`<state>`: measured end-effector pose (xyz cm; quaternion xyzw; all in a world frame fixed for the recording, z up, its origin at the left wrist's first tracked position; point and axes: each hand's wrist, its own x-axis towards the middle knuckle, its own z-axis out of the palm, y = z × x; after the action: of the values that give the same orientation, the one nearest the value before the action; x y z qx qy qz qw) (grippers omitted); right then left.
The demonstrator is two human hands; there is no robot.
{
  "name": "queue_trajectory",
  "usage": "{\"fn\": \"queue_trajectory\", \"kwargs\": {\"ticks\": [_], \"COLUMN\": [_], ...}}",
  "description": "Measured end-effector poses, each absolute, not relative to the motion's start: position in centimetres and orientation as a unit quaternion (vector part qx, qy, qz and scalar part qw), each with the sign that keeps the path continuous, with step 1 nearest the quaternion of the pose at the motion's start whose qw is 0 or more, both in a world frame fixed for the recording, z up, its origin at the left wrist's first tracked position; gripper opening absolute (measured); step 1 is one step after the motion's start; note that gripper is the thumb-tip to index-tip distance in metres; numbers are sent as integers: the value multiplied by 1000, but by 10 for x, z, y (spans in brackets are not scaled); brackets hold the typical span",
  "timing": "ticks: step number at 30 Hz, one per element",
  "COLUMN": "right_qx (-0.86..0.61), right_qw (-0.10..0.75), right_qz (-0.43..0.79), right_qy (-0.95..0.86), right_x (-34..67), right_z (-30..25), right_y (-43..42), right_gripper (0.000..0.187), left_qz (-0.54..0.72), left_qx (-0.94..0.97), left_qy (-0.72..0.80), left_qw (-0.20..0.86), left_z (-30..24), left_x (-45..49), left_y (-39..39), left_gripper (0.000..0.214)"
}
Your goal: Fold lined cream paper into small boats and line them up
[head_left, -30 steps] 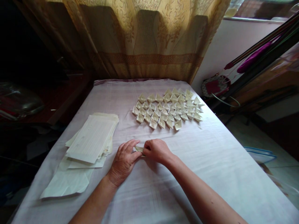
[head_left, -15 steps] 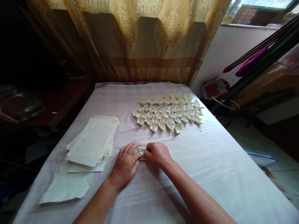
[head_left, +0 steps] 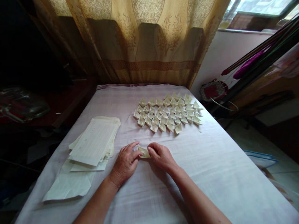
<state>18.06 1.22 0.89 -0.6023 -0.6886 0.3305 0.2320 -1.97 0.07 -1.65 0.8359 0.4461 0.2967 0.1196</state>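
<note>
Between my two hands, a small cream paper boat (head_left: 144, 152) rests low over the cloth-covered table. My left hand (head_left: 126, 160) grips its left end, the thumb at the near side and the fingers curved behind. At the boat's right end, my right hand (head_left: 161, 155) pinches the paper between thumb and curled fingers. Beyond them, to the right, stand many folded paper boats (head_left: 163, 116) of the same cream paper, set close together in rows. Left of my left hand lies a stack of paper sheets (head_left: 93, 143), with faint printed lines on the top one.
A pale checked cloth (head_left: 198, 183) covers the table. Behind its far edge hangs a gold patterned curtain (head_left: 147, 43). A dark red surface with a clear plastic bag (head_left: 22, 104) is at the left. A round bag (head_left: 213, 90) and poles stand to the right.
My right hand has shifted slightly right along the paper boat, so more of the boat shows between my hands. The view has tilted a little.
</note>
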Motion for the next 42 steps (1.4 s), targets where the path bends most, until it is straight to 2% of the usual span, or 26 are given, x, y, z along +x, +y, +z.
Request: {"fn": "queue_trajectory", "kwargs": {"ticks": [4, 6, 8, 11, 19, 24, 30, 42], "right_qx": [-543, -516, -499, -487, -522, -578, -630, -640], "right_qw": [287, 287, 287, 301, 351, 275, 167, 143], "right_qz": [371, 362, 317, 249, 115, 11, 2, 17], "right_qy": [-696, -721, -753, -781, -769, -768, -758, -754], "right_x": [190, 193, 193, 190, 185, 182, 175, 170], "right_z": [3, 0, -4, -11, -7, 4, 4, 0], "right_y": [1, -4, -8, -9, 18, 49, 66, 73], "right_gripper": [16, 19, 18, 7, 16, 16, 13, 14], "left_qz": [325, 331, 330, 327, 369, 366, 361, 366], "left_qx": [816, 805, 797, 796, 786, 792, 800, 799], "left_qy": [465, 481, 497, 502, 496, 488, 479, 477], "left_qw": [110, 103, 96, 87, 25, 18, -17, 12], "left_z": [-21, -23, -25, -28, -44, -47, -45, -45], "left_x": [-24, -24, -24, -23, -27, -30, -29, -28], "left_y": [3, 4, 4, 4, 10, 11, 11, 10], "left_gripper": [28, 30, 33, 35, 48, 45, 41, 39]}}
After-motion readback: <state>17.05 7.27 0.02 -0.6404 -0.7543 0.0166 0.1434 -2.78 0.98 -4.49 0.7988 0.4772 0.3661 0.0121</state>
